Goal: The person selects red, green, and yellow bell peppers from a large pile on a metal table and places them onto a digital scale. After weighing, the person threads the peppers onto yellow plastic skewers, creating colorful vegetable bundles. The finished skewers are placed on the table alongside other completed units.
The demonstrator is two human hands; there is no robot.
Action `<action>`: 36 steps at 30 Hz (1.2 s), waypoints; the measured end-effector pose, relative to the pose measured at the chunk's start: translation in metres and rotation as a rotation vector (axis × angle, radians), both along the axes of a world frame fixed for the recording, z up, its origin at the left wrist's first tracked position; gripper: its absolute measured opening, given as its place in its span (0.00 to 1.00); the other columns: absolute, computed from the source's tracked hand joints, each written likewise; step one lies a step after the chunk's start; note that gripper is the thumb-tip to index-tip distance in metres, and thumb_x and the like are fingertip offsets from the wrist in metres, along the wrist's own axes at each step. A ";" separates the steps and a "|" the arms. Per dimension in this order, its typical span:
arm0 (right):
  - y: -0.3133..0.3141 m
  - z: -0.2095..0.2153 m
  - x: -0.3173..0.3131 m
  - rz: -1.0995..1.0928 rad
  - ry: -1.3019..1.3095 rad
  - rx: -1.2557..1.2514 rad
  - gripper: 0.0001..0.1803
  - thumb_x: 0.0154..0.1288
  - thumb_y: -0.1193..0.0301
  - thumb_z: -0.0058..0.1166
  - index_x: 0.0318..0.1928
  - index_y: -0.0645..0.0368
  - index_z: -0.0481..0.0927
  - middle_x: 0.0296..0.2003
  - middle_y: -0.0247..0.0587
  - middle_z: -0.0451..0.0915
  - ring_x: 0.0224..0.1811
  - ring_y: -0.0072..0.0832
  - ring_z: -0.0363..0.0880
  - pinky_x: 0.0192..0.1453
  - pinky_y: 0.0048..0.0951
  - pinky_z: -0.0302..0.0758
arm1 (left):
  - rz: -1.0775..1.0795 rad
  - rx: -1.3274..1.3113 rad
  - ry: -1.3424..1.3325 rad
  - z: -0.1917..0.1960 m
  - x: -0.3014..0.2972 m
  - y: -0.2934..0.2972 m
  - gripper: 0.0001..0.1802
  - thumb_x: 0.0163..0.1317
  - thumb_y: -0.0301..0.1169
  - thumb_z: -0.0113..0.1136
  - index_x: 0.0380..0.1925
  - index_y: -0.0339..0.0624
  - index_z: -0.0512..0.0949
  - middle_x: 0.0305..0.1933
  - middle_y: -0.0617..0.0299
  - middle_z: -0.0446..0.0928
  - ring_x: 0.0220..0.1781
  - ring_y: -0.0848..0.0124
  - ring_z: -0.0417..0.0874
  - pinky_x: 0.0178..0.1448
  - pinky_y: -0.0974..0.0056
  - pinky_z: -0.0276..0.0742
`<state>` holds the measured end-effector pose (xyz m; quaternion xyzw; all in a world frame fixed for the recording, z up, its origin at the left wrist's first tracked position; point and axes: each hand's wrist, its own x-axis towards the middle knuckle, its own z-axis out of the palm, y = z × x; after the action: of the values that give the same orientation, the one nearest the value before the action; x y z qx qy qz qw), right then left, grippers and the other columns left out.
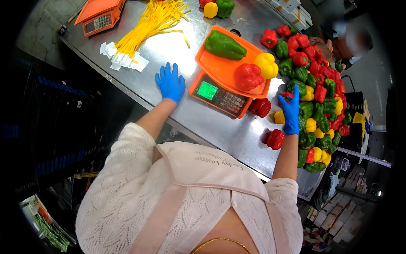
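On the orange tray of the scale at the centre of the frame lie three bell peppers: a long green pepper, a red pepper and a yellow pepper, the red and yellow ones touching at the tray's right end. The scale's green display is lit, so the load appears to be weighed already, while a large heap of peppers remains unsorted at the right of the frame. The right hand, in a blue glove, reaches into the near edge of that heap with its fingers spread and pointing up the frame; its grip looks loose and holds nothing that can be made out, though it touches the peppers beneath it. Just beside it, loose on the steel bench, sit a dark red pepper, a small yellow piece and another red pepper. The left hand, also gloved in blue, rests flat and spread wide on bare bench to the left of the scale, gripping nothing. Further out, in the upper left, a bundle of yellow ties with white tags lies untouched beside a second orange scale, and three more peppers sit at the top edge.
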<state>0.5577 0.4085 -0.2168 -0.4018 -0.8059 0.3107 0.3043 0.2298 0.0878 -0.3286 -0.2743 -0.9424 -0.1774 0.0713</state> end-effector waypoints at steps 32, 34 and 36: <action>-0.019 0.057 0.000 0.006 0.257 0.094 0.43 0.49 0.68 0.68 0.68 0.48 0.66 0.65 0.54 0.63 0.68 0.50 0.64 0.70 0.41 0.66 | -0.062 -0.123 0.194 -0.023 -0.017 -0.004 0.26 0.64 0.41 0.55 0.62 0.52 0.71 0.69 0.51 0.67 0.69 0.54 0.67 0.65 0.46 0.64; -0.011 0.043 0.059 -0.150 -0.032 0.211 0.42 0.52 0.64 0.67 0.69 0.47 0.64 0.66 0.57 0.62 0.67 0.52 0.65 0.68 0.43 0.67 | -0.071 -0.113 0.208 -0.029 -0.021 -0.003 0.26 0.64 0.41 0.55 0.62 0.53 0.71 0.69 0.51 0.67 0.69 0.54 0.67 0.65 0.46 0.65; -0.012 0.019 0.107 -0.233 -0.169 0.202 0.42 0.53 0.61 0.66 0.69 0.48 0.64 0.66 0.58 0.62 0.66 0.52 0.66 0.67 0.43 0.68 | -0.093 -0.119 0.231 -0.043 -0.035 -0.006 0.25 0.65 0.41 0.54 0.63 0.54 0.70 0.69 0.51 0.67 0.68 0.54 0.68 0.65 0.47 0.66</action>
<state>0.6647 0.3965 -0.1974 -0.4845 -0.8036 0.1561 0.3084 0.1950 0.0815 -0.3713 -0.3398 -0.9231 -0.0915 0.1547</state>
